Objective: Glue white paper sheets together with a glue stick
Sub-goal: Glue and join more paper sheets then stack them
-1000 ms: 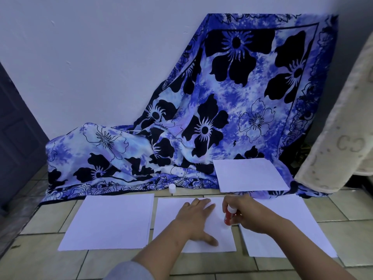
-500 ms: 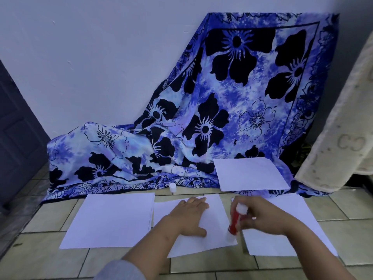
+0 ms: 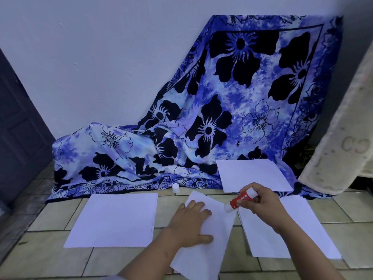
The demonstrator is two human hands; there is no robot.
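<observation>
currently the gluing step is in hand, judged from the pose. nearest the camera, a white rectangular paper sheet, turned askew [image 3: 210, 235], lies on the beige tiled floor [image 3: 50, 257]; its near corner runs out past the floor's near edge of view. left hand [image 3: 189, 223] lies flat on it, fingers spread, palm down, pinning it and gripping nothing.

right hand [image 3: 262, 203] is curled closed around a red-and-white glue stick [image 3: 241, 199], uncapped, white tip pointing down-left and poised just over the askew sheet's right edge. contact with the paper: cannot tell.

next move, as a judgement: run the tip along that right edge while the left hand keeps the sheet from sliding, then lay a second sheet over the glued margin and press.

edges: a neat stack of white sheets [image 3: 113, 219] sits to the left, its right edge just beside the left hand. another white stack on the right [image 3: 302, 239] lies under the right forearm, its left edge close to the askew sheet's right side, so the stroke has little spare room there.

farther off, a small white cap [image 3: 175, 187] stands on the floor at the hem of a blue floral cloth [image 3: 232, 118] draped down the wall, and one white sheet [image 3: 252, 174] rests on that cloth. open floor shows mainly at near left.
</observation>
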